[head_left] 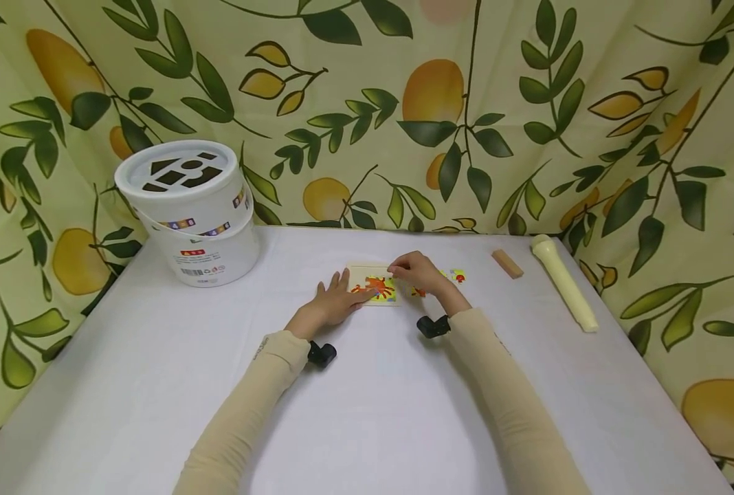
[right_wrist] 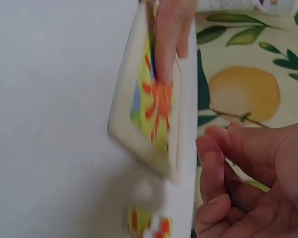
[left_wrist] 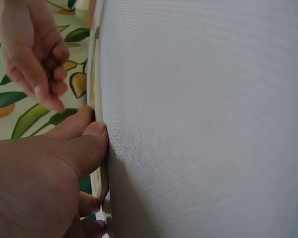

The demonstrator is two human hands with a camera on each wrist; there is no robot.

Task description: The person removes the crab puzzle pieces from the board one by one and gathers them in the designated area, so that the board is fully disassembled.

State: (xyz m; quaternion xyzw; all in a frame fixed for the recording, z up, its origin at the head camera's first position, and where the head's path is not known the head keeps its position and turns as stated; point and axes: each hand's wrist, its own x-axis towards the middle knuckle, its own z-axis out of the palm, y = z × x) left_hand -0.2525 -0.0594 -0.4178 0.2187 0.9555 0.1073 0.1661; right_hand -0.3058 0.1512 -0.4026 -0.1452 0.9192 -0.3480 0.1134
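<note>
A small jigsaw board [right_wrist: 121, 116] with a pale frame lies on the white table; its picture [head_left: 379, 287] shows an orange-red creature on yellow-green. My left hand [head_left: 336, 302] rests on the left side of the board with fingers spread, a finger reaching over the picture. In the left wrist view its thumb [left_wrist: 92, 144] touches the board's edge. My right hand [head_left: 419, 271] hovers over the board's right end, fingers loosely bent and nothing visible between them in the right wrist view. Loose puzzle pieces lie right of the board, one piece [head_left: 458, 276] with a red spot.
A white lidded bucket [head_left: 187, 213] with shape cutouts stands at the back left. To the right lie a wooden block [head_left: 506, 264] and a cream microphone-shaped object [head_left: 565, 283]. A fruit-patterned curtain [head_left: 354, 137] hangs behind the table.
</note>
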